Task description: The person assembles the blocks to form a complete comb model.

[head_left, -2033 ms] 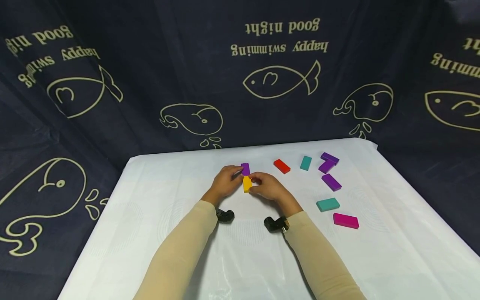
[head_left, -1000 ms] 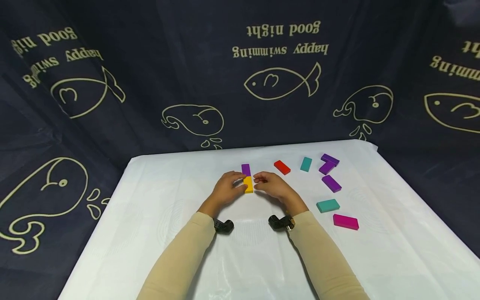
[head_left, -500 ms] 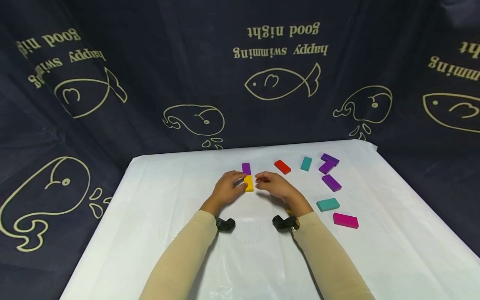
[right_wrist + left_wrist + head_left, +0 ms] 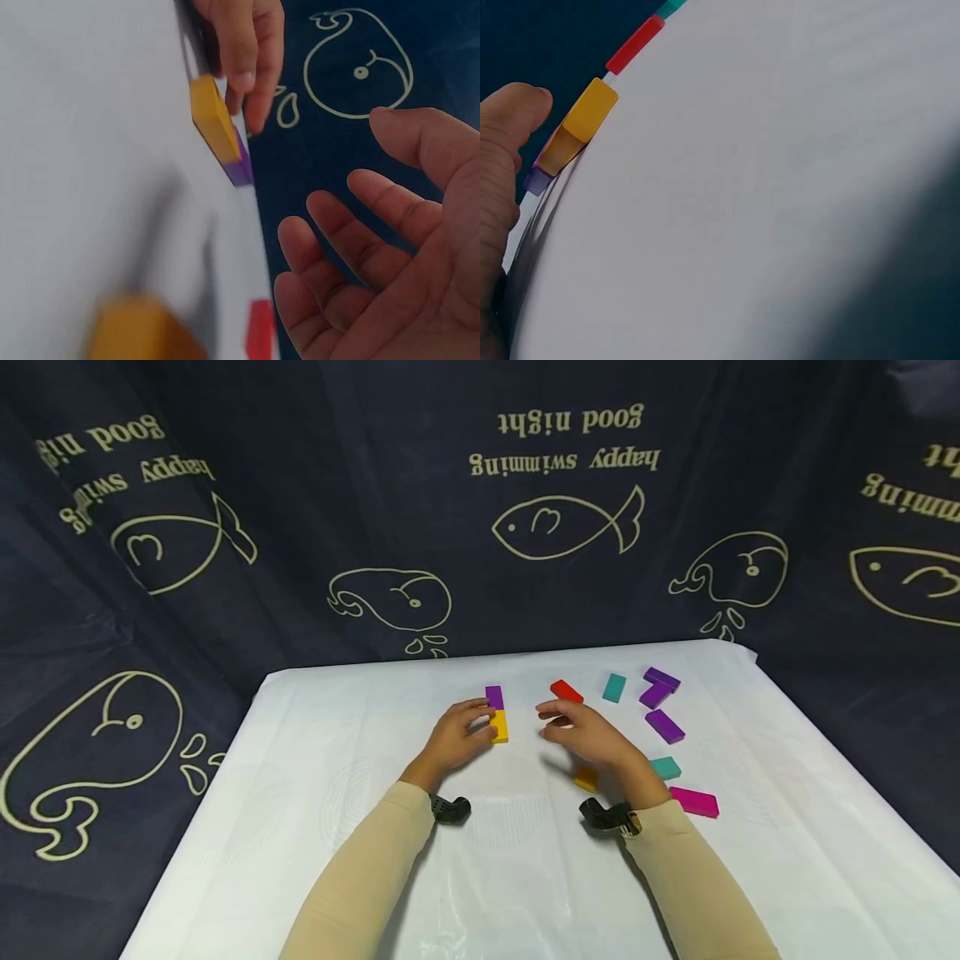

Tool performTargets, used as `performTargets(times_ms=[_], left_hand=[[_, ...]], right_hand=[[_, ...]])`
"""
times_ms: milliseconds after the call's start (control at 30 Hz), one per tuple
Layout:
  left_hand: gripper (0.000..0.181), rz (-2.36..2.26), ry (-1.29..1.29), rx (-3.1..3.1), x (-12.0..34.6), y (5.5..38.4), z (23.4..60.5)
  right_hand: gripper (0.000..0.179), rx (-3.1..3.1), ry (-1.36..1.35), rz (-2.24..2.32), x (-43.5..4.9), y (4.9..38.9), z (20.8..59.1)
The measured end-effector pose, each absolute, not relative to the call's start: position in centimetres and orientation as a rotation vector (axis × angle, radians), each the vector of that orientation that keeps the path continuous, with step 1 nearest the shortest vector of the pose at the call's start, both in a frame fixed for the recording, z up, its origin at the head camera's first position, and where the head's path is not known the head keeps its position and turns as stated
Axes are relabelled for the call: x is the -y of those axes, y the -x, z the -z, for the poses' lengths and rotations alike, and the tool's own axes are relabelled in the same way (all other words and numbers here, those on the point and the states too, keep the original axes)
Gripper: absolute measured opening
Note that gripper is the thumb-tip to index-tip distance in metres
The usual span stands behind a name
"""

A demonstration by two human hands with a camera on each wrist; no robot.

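Observation:
A yellow block (image 4: 500,727) lies end to end with a purple block (image 4: 494,697) on the white table. My left hand (image 4: 457,735) is at their left side, thumb and fingers loosely bent; whether the fingertips touch the yellow block cannot be told. In the right wrist view, the left fingers (image 4: 262,67) are all on one side of the yellow block (image 4: 215,120). To the right, my right hand (image 4: 588,735) hovers with spread, relaxed fingers (image 4: 337,285) and holds nothing. A second yellow block (image 4: 587,778) lies below it, partly hidden by the wrist.
A red block (image 4: 566,691) lies just beyond the right hand. Further right are teal blocks (image 4: 613,687), several purple blocks (image 4: 664,726) and a magenta block (image 4: 694,802). The white table (image 4: 360,877) meets a dark printed curtain (image 4: 420,485) at the back.
My right hand has let go of the yellow block and moved right and slightly nearer, uncovering the second yellow block. My left hand has shifted slightly nearer, alongside the yellow block.

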State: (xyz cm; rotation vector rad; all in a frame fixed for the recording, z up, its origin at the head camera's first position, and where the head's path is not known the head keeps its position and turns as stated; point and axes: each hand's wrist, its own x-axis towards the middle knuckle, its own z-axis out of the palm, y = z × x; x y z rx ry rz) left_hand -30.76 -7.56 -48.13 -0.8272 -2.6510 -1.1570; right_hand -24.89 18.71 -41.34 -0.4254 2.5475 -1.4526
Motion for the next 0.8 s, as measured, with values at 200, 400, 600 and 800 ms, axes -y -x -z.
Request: performTargets(times_ms=[200, 400, 600, 800], left_hand=[[0.033, 1.220, 0.877, 2.572, 7.6, 30.7, 48.2], [0.030, 1.164, 0.921, 2.543, 7.5, 30.6, 48.2], [0.027, 1.127, 0.931, 2.560, 7.5, 30.8, 48.3], [0.027, 1.124, 0.912, 2.574, 7.5, 30.9, 48.4]], right_hand=[[0.038, -2.632, 0.486, 1.357, -21.1, 23.3, 40.5], [0.037, -2.681, 0.534, 1.347, -23.3, 23.0, 40.3], [0.035, -2.761, 0.504, 1.303, -24.9, 24.3, 41.0], [0.037, -2.781, 0.462, 1.274, -25.1, 26.4, 41.1]])
